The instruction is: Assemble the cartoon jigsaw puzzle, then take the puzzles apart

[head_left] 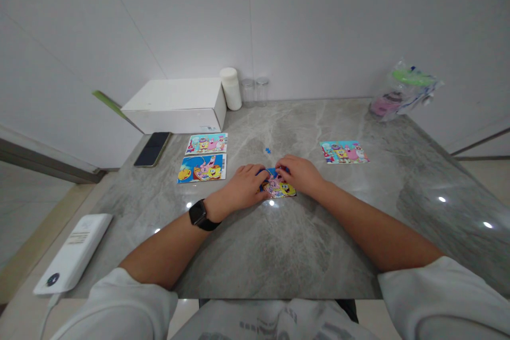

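Observation:
A small cartoon jigsaw puzzle [275, 187] in blue, pink and yellow lies flat on the table, partly covered by both hands. My left hand [247, 185] grips its left side, thumb near the lower edge and fingers at the upper left. Over the upper right part, my right hand [298, 172] has thumb and fingertips pinched together against the puzzle. What sits between those fingertips is hidden. A loose blue puzzle piece [268, 150] lies just beyond the hands, apart from the puzzle.
Two cartoon picture cards [201, 168] lie to the left, with another card [345, 152] to the right. Behind stand a white box [175, 109], a white bottle [231, 89] and two clear jars [255, 93]. A phone [152, 149], a white device [75, 252] and a plastic bag [404, 93] lie farther out.

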The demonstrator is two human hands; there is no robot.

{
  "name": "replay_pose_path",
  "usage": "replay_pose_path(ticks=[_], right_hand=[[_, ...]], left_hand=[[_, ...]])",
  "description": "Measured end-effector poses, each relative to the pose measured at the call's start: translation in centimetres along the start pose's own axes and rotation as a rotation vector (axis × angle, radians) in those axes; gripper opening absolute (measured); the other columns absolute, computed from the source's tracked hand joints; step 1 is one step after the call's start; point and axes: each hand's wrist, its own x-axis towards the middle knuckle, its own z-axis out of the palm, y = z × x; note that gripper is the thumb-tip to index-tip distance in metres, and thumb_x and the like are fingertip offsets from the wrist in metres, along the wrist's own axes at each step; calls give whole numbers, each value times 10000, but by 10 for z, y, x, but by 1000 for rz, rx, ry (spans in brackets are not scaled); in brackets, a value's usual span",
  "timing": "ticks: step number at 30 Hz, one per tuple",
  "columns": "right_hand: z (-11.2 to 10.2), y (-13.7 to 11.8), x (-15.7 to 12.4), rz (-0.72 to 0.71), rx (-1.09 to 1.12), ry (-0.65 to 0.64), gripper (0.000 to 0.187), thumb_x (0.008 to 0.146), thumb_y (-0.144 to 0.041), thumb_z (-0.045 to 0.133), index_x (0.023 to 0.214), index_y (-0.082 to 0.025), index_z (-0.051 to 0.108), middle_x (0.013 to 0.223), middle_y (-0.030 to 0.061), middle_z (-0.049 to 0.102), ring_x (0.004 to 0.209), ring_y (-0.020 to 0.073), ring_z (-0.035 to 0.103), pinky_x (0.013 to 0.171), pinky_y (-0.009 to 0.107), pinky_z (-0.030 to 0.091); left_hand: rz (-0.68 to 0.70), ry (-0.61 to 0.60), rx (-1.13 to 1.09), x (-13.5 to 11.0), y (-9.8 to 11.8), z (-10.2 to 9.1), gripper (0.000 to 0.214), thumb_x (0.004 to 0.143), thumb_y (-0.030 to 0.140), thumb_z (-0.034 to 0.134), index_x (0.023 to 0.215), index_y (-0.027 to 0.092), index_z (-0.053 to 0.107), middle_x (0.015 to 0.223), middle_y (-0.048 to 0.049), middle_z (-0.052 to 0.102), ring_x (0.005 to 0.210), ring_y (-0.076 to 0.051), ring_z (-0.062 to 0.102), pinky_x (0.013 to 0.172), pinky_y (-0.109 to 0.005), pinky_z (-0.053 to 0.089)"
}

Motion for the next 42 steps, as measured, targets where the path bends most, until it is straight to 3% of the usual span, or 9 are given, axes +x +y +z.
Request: replay_pose_path(ticks=[7, 13, 21, 32, 35, 37, 40, 42], right_hand=[[4, 10, 4, 12, -10, 22, 184, 1021, -267, 588, 1036, -206, 761, 1022, 80, 735, 969, 210, 646, 842, 308, 439], [6, 12, 4, -64, -15, 1, 157, 1009, -259, 616, 1020, -203, 762, 1008, 70, 725, 974, 206, 649, 844, 297, 446], [12, 16, 4, -119, 14, -43, 129, 961, -207, 670, 1036, -213, 774, 1038, 69, 702, 975, 203, 649, 838, 293, 460], [15, 16, 4, -114, 41, -34, 134, 952, -192, 662, 1034, -212, 765, 1039, 70, 689, 972, 199, 640, 852, 292, 468], [13, 16, 4, -117, 81, 1, 127, 954, -193, 656, 1020, -205, 763, 1019, 67, 685, 959, 195, 642, 862, 294, 471], [11, 18, 5, -81, 112, 67, 131, 969, -207, 639, 1021, -201, 759, 1013, 69, 688, 940, 192, 639, 861, 298, 473], [12, 26, 7, 12, 168, 177, 149, 976, -216, 616, 1042, -199, 749, 1003, 66, 696, 880, 184, 629, 834, 301, 480], [15, 34, 9, 76, 212, 223, 151, 965, -218, 619, 1046, -198, 745, 977, 59, 696, 839, 179, 626, 807, 298, 488]], left_hand=[[75, 11, -1, 1, 0, -5, 319, 1002, 442, 640, 1286, 317, 716, 1478, -77, 587, 1344, -319, 538, 1146, -511, 427], [126, -5, 31, 1, -6, -2, 330, 1019, 445, 619, 1319, 365, 732, 1493, -63, 579, 1353, -315, 527, 1142, -505, 426], [173, -3, 41, 1, -11, 0, 337, 1017, 420, 625, 1332, 358, 729, 1432, -63, 623, 1301, -306, 555, 1132, -490, 431], [193, 38, -122, 6, -18, 7, 301, 1024, 415, 619, 1261, 320, 778, 1409, -89, 649, 1287, -291, 601, 1120, -469, 460], [201, 116, -200, 11, -24, 6, 261, 1014, 401, 639, 1200, 304, 794, 1358, -86, 678, 1249, -274, 620, 1101, -447, 466], [152, 240, -273, 14, -30, 4, 237, 1029, 372, 609, 1148, 274, 789, 1249, -78, 721, 1178, -248, 643, 1071, -421, 475], [-32, 464, -382, 17, -42, 2, 246, 1047, 362, 553, 1045, 223, 757, 1037, -61, 743, 1005, -214, 657, 953, -368, 496], [-185, 543, -461, 18, -53, 4, 277, 1044, 394, 534, 976, 207, 726, 918, -43, 719, 869, -197, 636, 822, -334, 489]])
